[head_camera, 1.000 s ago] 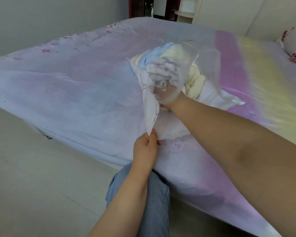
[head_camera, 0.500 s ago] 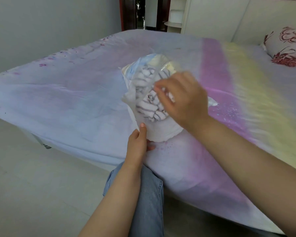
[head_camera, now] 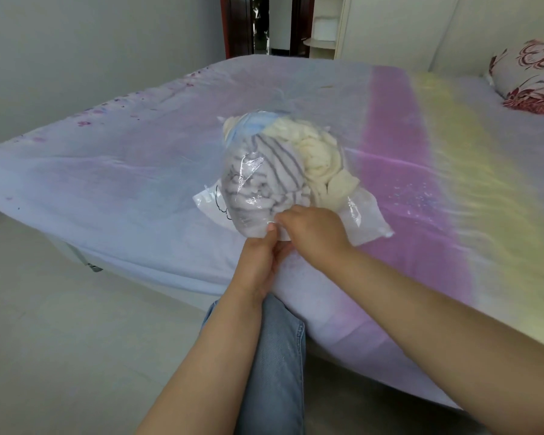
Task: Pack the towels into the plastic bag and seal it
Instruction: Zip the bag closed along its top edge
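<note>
Because the towels (head_camera: 283,166) already lie inside the plastic bag (head_camera: 363,219), which rests on the bed (head_camera: 132,189) near its front edge, the packing step looks finished and the sealing step is in hand. In the head view, the left hand (head_camera: 259,262) pinches the open edge of the bag between thumb and curled fingers (head_camera: 272,229), and the right hand (head_camera: 316,235) meets it at the same place, its fingers bent down onto the plastic; whether they truly pinch it I cannot tell. The striped towel bulges close to the mouth. The next move probably calls for bringing both edges together and pressing along the strip, with the towel pushed deeper first.
</note>
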Demonstrator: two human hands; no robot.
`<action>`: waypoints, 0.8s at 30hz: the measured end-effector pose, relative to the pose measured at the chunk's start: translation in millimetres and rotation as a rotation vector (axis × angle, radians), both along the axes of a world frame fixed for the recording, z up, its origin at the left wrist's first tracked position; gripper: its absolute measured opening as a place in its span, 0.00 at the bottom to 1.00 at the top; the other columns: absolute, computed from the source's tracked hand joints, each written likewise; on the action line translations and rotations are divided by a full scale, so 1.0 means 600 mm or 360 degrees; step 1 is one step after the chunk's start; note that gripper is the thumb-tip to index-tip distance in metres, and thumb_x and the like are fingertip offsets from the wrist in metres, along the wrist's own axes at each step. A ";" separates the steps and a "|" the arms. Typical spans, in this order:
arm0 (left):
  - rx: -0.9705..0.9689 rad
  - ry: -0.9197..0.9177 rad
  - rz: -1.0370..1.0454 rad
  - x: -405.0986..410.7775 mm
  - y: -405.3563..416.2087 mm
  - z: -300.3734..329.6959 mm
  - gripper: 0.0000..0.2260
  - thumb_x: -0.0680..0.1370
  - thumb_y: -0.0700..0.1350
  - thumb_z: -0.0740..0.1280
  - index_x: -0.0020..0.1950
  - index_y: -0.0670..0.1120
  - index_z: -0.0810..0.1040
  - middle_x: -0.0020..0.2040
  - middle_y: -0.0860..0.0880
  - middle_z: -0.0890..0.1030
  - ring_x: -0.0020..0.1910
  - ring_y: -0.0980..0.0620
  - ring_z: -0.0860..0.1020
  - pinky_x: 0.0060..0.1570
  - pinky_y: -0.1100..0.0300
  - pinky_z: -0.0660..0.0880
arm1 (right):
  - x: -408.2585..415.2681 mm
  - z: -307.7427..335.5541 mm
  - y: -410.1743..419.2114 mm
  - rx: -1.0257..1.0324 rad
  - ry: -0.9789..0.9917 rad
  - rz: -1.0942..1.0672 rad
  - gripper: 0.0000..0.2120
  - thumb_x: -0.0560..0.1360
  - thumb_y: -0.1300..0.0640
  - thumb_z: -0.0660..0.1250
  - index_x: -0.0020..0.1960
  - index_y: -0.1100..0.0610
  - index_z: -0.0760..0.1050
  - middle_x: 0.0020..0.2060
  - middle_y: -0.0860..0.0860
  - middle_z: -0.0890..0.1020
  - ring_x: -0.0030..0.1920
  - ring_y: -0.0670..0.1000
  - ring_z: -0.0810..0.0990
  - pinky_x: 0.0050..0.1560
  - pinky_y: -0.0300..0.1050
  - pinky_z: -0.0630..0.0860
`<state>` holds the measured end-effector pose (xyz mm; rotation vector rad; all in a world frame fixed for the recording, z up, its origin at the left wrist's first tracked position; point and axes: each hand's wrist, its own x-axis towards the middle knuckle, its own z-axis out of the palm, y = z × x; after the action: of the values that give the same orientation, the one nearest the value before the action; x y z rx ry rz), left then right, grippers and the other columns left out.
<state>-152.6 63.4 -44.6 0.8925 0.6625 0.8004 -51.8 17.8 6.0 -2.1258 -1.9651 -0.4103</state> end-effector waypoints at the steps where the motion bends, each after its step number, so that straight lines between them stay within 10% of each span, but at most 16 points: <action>1: 0.0066 0.0002 -0.0005 -0.002 -0.002 0.000 0.15 0.83 0.45 0.58 0.51 0.38 0.81 0.46 0.40 0.83 0.46 0.49 0.82 0.52 0.58 0.78 | -0.005 -0.009 0.002 0.0009 0.0025 -0.0025 0.12 0.77 0.56 0.58 0.55 0.53 0.77 0.48 0.54 0.80 0.48 0.59 0.81 0.42 0.49 0.74; 7: 0.0055 -0.0012 0.0209 -0.007 -0.003 0.009 0.13 0.79 0.50 0.65 0.39 0.43 0.80 0.31 0.50 0.81 0.33 0.55 0.80 0.36 0.63 0.77 | -0.040 -0.021 -0.006 0.0257 0.0075 -0.0080 0.07 0.59 0.65 0.73 0.33 0.59 0.76 0.27 0.53 0.77 0.26 0.57 0.78 0.22 0.41 0.68; 15: 0.0243 0.0372 0.0587 -0.001 0.013 -0.001 0.08 0.79 0.39 0.61 0.49 0.46 0.79 0.48 0.43 0.83 0.50 0.46 0.82 0.51 0.52 0.78 | -0.033 -0.026 -0.028 0.0151 0.0874 0.0001 0.12 0.78 0.53 0.57 0.55 0.51 0.78 0.51 0.51 0.82 0.52 0.55 0.79 0.51 0.51 0.75; 20: 0.0182 0.0155 0.0685 -0.008 0.020 0.005 0.09 0.80 0.37 0.60 0.57 0.42 0.77 0.54 0.42 0.82 0.53 0.45 0.81 0.55 0.51 0.77 | 0.044 -0.017 -0.047 0.0449 0.0867 -0.0631 0.15 0.77 0.50 0.62 0.60 0.57 0.74 0.61 0.57 0.73 0.62 0.60 0.70 0.63 0.52 0.68; 24: 0.0107 0.0059 0.0756 -0.012 0.023 0.009 0.10 0.80 0.37 0.59 0.47 0.47 0.79 0.45 0.47 0.81 0.46 0.48 0.80 0.50 0.50 0.77 | 0.094 -0.033 -0.086 0.0243 0.2064 -0.0987 0.25 0.74 0.45 0.68 0.61 0.64 0.74 0.53 0.60 0.79 0.52 0.58 0.79 0.48 0.49 0.75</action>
<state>-160.0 77.0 -39.1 0.8215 0.9011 1.2372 4.9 -34.0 -13.6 -1.9606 -0.5390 0.5999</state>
